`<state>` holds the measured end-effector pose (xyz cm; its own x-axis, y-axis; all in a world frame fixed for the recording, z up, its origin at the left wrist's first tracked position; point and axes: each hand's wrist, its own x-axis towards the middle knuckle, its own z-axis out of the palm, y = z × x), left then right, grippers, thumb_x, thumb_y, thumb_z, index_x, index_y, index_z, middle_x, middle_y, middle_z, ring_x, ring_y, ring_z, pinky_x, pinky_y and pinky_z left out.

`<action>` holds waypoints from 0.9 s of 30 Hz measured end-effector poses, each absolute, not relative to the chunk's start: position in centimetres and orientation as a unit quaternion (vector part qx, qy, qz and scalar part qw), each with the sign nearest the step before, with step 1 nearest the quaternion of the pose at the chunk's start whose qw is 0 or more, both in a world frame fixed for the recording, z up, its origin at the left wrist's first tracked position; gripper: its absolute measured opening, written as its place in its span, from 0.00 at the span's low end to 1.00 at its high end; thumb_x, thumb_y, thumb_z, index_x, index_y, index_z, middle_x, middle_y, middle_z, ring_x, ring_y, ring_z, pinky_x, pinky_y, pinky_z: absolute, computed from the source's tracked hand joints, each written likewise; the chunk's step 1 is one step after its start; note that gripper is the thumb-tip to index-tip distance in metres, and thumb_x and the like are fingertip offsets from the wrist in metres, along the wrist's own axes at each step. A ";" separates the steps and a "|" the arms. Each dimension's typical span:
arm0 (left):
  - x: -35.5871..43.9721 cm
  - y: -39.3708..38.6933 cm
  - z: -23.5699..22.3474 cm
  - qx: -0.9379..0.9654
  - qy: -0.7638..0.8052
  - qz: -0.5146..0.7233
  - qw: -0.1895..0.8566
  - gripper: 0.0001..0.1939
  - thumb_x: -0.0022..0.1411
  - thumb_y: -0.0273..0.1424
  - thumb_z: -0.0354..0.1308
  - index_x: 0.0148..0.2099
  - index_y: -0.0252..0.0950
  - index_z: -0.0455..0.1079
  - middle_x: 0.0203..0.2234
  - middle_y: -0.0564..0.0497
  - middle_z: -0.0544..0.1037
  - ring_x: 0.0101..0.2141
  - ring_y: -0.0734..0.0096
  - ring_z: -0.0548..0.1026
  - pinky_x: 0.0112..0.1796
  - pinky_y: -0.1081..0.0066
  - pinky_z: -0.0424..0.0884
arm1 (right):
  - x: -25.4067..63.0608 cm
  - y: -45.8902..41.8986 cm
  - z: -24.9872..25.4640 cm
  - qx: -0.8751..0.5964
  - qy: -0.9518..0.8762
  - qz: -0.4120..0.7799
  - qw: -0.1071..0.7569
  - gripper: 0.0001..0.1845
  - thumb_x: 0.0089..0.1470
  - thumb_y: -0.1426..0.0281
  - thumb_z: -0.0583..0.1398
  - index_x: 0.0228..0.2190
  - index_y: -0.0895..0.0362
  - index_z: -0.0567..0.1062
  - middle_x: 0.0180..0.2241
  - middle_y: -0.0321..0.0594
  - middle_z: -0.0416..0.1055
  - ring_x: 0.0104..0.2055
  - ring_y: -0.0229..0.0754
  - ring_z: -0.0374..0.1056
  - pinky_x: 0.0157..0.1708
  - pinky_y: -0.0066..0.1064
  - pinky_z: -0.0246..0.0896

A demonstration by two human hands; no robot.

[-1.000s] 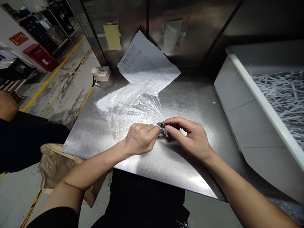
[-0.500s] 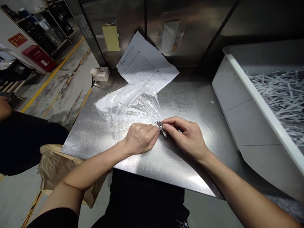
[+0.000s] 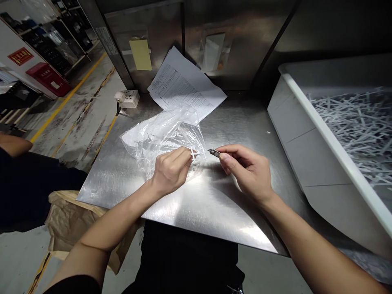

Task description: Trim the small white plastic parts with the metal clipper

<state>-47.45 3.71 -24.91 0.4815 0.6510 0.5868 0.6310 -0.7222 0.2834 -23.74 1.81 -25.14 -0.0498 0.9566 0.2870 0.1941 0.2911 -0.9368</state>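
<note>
1. Pinched in the left hand: a small white plastic piece, thin, with short cross-arms, clamped between thumb and fingertips just above the steel table.
2. Pinched in the right hand: a small dark metal part, short and narrow, with a dull sheen, its tip poking out leftward past the thumb and forefinger closed on it.
3. Parted by a small gap: white piece and dark part, level with each other, both over the middle of the table.
4. Just behind the left hand: a crumpled clear plastic bag, lying flat on the steel, partly over a printed paper sheet.
5. At the right edge: a white bin heaped with thin white sticks.
6. At the table's far left corner: a white power socket; below the near left edge, a brown paper bag.
7. Changed from half a second ago: the two hands then met at the fingertips, white and dark bits together; now drawn apart, each with its own bit, and the left hand lifted slightly up toward the bag.
</note>
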 end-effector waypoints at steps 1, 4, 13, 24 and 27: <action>-47.5 3.7 -24.9 0.859 0.375 0.349 0.025 0.12 0.79 0.26 0.49 0.42 0.36 0.71 0.30 0.51 0.76 0.29 0.72 0.72 0.30 0.69 0.61 | -23.7 1.7 -25.1 -0.462 -0.624 0.371 0.510 0.08 0.68 0.65 0.64 0.43 0.54 0.83 0.32 0.37 0.78 0.29 0.39 0.68 0.30 0.34 0.61; -47.5 3.8 -25.0 0.857 0.377 0.349 0.042 0.12 0.80 0.27 0.48 0.43 0.36 0.70 0.32 0.50 0.78 0.31 0.72 0.74 0.32 0.70 0.63 | -23.7 1.6 -24.9 -0.458 -0.639 0.358 0.504 0.07 0.69 0.66 0.64 0.43 0.54 0.83 0.34 0.37 0.80 0.30 0.40 0.71 0.30 0.34 0.62; -47.6 3.9 -24.9 0.865 0.369 0.336 0.051 0.12 0.80 0.26 0.46 0.43 0.36 0.69 0.32 0.50 0.78 0.32 0.71 0.76 0.33 0.70 0.65 | -24.0 1.6 -24.7 -0.441 -0.698 0.278 0.490 0.05 0.68 0.71 0.65 0.43 0.52 0.83 0.38 0.36 0.82 0.34 0.40 0.74 0.33 0.32 0.67; -47.6 4.2 -25.1 0.873 0.357 0.329 0.054 0.13 0.80 0.28 0.46 0.38 0.37 0.64 0.29 0.52 0.72 0.29 0.71 0.68 0.32 0.69 0.62 | -23.7 1.7 -24.8 -0.408 -0.758 0.217 0.461 0.07 0.71 0.68 0.63 0.47 0.52 0.81 0.32 0.37 0.75 0.30 0.42 0.69 0.32 0.37 0.64; -47.8 4.2 -24.8 0.872 0.356 0.324 0.093 0.14 0.80 0.29 0.46 0.38 0.38 0.64 0.29 0.51 0.73 0.30 0.72 0.69 0.32 0.70 0.62 | -23.7 1.7 -24.7 -0.426 -0.748 0.235 0.452 0.07 0.71 0.65 0.63 0.47 0.50 0.81 0.33 0.39 0.77 0.31 0.44 0.71 0.33 0.39 0.66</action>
